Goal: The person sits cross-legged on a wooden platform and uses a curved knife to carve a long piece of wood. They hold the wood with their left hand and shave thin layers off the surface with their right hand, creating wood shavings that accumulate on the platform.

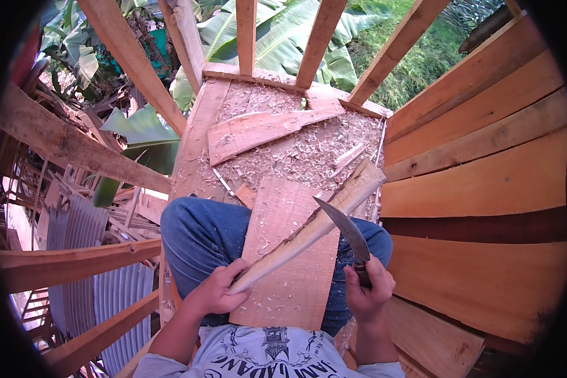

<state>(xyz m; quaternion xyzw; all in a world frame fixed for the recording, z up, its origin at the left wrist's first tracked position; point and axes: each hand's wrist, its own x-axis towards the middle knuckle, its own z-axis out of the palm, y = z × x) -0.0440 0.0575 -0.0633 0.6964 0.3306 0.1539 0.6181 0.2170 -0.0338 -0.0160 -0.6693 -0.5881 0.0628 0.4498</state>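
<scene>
My left hand (219,290) is closed round the lower, narrow end of a long piece of wood (305,234). The piece slants up to the right, pale along its near side with rough dark bark along the upper edge. In my right hand (370,291) is a curved knife (346,228), gripped by its dark handle. Its grey blade points up and left, and the tip overlaps the wood in view; I cannot tell whether they touch. Beneath them a wide flat board (283,277) lies across my lap between my knees, with a few shavings on it.
A shaped plank (258,134) lies on the shaving-strewn floor (315,151) ahead, with small wood offcuts (348,157) nearby. Wooden slats (82,258) rail the left side and front. A wall of orange-brown boards (479,195) stands close on the right. Corrugated sheets (75,246) and banana leaves (283,34) are outside.
</scene>
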